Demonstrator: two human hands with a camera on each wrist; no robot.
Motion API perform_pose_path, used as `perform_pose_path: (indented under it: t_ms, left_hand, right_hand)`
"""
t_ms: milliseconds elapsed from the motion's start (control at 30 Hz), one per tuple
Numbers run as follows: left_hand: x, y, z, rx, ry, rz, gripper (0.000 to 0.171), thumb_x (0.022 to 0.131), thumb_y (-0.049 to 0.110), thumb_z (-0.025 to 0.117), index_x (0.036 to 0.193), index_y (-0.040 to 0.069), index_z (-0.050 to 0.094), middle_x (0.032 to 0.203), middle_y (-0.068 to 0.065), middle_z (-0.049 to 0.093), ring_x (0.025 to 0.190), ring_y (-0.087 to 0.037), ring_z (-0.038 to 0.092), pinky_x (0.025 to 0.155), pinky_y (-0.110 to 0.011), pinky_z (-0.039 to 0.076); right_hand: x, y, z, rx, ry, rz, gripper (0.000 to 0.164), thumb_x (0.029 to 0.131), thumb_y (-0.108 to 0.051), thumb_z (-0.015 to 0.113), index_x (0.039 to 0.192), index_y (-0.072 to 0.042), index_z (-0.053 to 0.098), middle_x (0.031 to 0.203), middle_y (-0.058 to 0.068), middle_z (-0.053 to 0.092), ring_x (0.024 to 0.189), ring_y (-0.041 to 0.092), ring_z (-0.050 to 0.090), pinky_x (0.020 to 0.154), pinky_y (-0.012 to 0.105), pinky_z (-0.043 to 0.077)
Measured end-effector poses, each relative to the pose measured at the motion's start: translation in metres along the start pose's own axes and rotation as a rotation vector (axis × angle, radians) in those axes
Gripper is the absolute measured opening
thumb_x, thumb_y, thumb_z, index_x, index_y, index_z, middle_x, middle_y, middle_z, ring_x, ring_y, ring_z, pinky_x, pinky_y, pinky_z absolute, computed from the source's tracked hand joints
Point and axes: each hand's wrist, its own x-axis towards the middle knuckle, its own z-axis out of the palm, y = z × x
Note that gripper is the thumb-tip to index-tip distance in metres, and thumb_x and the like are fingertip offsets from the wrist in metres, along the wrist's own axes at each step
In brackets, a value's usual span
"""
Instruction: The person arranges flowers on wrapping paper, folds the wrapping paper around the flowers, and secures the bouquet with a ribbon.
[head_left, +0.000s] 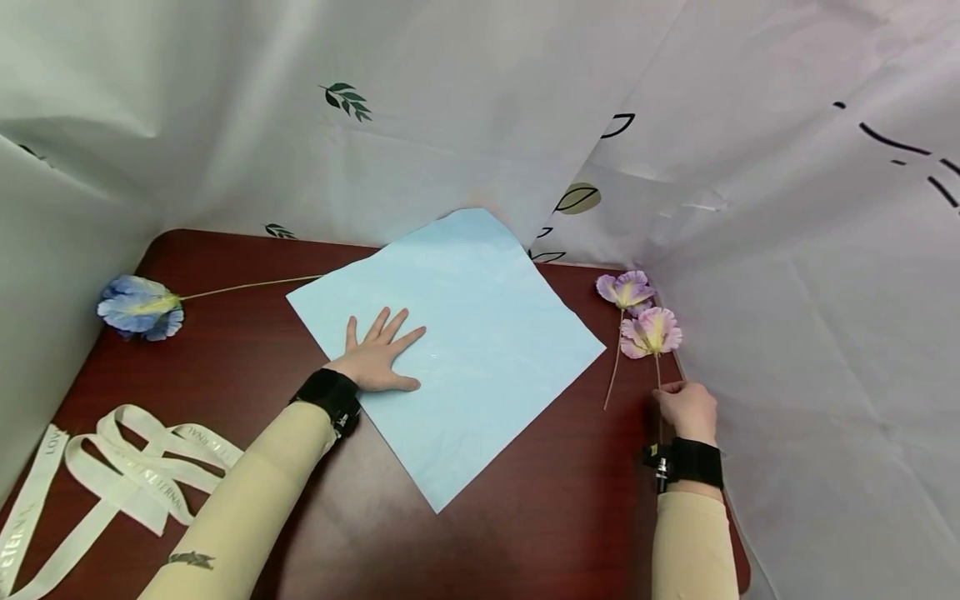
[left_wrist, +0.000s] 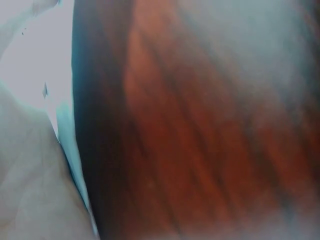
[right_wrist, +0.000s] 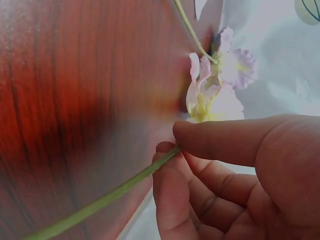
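Note:
A square sheet of light blue wrapping paper (head_left: 480,350) lies turned cornerwise on the dark red table. My left hand (head_left: 378,358) rests on its left part with the fingers spread. At the table's right side my right hand (head_left: 686,408) pinches the green stem (right_wrist: 107,197) of a pink artificial flower (head_left: 651,333) between thumb and fingers. A purple artificial flower (head_left: 626,292) lies just behind the pink one, its thin stem pointing toward the front. In the left wrist view, mostly blurred table (left_wrist: 200,125) shows, with pale paper at the left edge.
At the far left lies a blue artificial flower (head_left: 142,307), its stem running to the paper's edge. A loose heap of cream ribbon (head_left: 138,471) with printed letters lies at the front left, beside my left forearm. White patterned sheeting (head_left: 450,125) stands behind and beside the table.

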Motion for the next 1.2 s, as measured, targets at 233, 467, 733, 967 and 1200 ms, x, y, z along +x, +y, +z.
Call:
perform_pose_path:
  t_ms: [233, 467, 733, 967, 1200]
  left_hand:
    - [0.003, -0.006, 0.006, -0.026, 0.004, 0.006, 0.099, 0.085, 0.068, 0.064, 0.164, 0.031, 0.018, 0.171, -0.005, -0.008, 0.154, -0.032, -0.018, 0.108, -0.07, -0.022]
    - [0.003, -0.003, 0.004, -0.017, 0.008, 0.012, 0.098, 0.085, 0.068, 0.064, 0.164, 0.03, 0.018, 0.171, -0.007, -0.007, 0.155, -0.034, -0.015, 0.108, -0.072, -0.018]
    - [-0.001, 0.0, -0.001, 0.014, 0.008, 0.002, 0.098, 0.087, 0.067, 0.064, 0.164, 0.028, 0.019, 0.171, -0.01, -0.004, 0.155, -0.036, -0.012, 0.108, -0.074, -0.017]
    - [-0.002, 0.002, -0.002, 0.013, 0.011, -0.004, 0.098, 0.086, 0.067, 0.065, 0.164, 0.029, 0.018, 0.171, -0.009, -0.004, 0.155, -0.035, -0.012, 0.109, -0.073, -0.016]
    - [-0.004, 0.005, -0.003, 0.018, 0.011, -0.005, 0.097, 0.087, 0.066, 0.065, 0.164, 0.028, 0.019, 0.171, -0.009, -0.004, 0.155, -0.035, -0.011, 0.11, -0.073, -0.016]
  right_hand:
    - [-0.011, -0.01, -0.009, 0.016, 0.027, -0.048, 0.032, 0.098, -0.029, 0.062, 0.108, 0.0, 0.07, 0.107, 0.023, 0.068, 0.092, 0.038, 0.061, 0.069, 0.042, 0.046]
    - [-0.026, -0.042, -0.019, 0.134, 0.167, -0.145, 0.039, 0.101, -0.041, 0.06, 0.116, -0.008, 0.071, 0.096, 0.011, 0.067, 0.074, 0.023, 0.059, 0.063, 0.035, 0.044]
    - [-0.035, -0.112, 0.021, 0.539, -0.003, -0.262, 0.034, 0.094, -0.037, 0.073, 0.116, -0.01, 0.072, 0.097, 0.016, 0.072, 0.081, 0.029, 0.071, 0.066, 0.03, 0.056]
    - [-0.034, -0.18, 0.073, 0.751, -0.234, -0.288, 0.036, 0.095, -0.031, 0.074, 0.121, -0.007, 0.069, 0.111, 0.028, 0.07, 0.081, 0.024, 0.073, 0.075, 0.035, 0.059]
    - [-0.031, -0.224, 0.109, 0.789, -0.286, -0.292, 0.027, 0.095, -0.027, 0.073, 0.116, -0.01, 0.07, 0.104, 0.022, 0.073, 0.075, 0.016, 0.072, 0.067, 0.027, 0.055]
